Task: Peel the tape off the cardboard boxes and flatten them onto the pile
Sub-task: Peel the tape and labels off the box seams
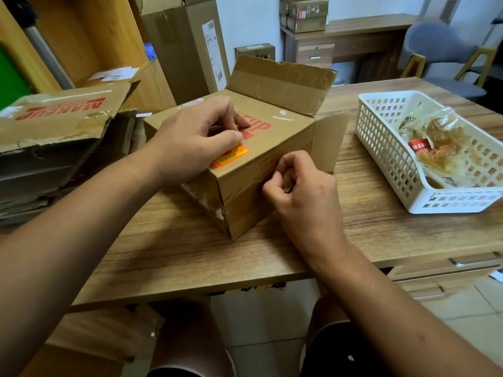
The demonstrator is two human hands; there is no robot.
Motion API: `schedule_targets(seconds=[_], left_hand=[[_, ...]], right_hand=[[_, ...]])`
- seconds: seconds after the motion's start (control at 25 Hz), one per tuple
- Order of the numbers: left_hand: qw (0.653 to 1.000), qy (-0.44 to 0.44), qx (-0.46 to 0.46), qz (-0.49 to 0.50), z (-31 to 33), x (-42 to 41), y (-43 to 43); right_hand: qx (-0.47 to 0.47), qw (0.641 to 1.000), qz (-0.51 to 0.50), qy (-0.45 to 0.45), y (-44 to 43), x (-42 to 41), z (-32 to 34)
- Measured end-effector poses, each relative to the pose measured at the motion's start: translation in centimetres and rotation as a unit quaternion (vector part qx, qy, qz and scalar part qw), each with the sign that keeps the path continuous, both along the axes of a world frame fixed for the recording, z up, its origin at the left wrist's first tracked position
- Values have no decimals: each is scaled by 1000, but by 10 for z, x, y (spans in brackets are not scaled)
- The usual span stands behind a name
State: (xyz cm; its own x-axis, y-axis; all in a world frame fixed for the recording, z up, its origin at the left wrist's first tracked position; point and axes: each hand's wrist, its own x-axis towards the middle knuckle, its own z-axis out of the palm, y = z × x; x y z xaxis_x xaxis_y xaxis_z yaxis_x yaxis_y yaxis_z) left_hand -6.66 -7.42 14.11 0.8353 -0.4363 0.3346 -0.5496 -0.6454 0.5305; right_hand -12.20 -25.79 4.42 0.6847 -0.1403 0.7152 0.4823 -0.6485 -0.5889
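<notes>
Several flattened boxes lie stacked as the pile point(54, 126) at the left edge of the worktop point(190, 254), so the place for this one is close by. Just right of it the left hand point(187, 137) rests on top of the box point(291, 123), with its fingers bent and its fingertips and thumb pressed to the cardboard above an orange sticker point(231, 156). I cannot tell whether it nips anything between them. As I judge it, that hand's job is to be the anchor: it should bear straight down so the box neither skids nor tips towards the near edge when the other hand pulls. The box stands in the middle of the worktop, one corner towards the near edge and its far flap point(283, 83) raised. A broad band of clear tape point(245, 200) runs across the face turned to the person. The right hand point(302, 191) is curled tight against that face, thumb and fingertips pinching at the tape's upper edge. The peel looks to be only beginning, since the band lies flat along the face. To do it well, free a good tab first, then pull low and slow along the face rather than outwards, so the strip comes off whole and does not tear the paper skin. The ragged white patches on the left face suggest that can happen. Near the right edge stands a white basket point(381, 148) holding crumpled clear scraps point(435, 137), a likely home for the strip.
</notes>
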Motion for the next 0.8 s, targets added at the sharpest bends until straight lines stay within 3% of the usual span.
schedule_targets(seconds=[0.36,0.8], left_hand=[[1000,2,1,4,0,-1,0],[1000,-4,0,2,-1,1,1]], right_hand=[[33,999,18,29,-4,-11,-1],[15,1000,1,-2,1,-1,1]])
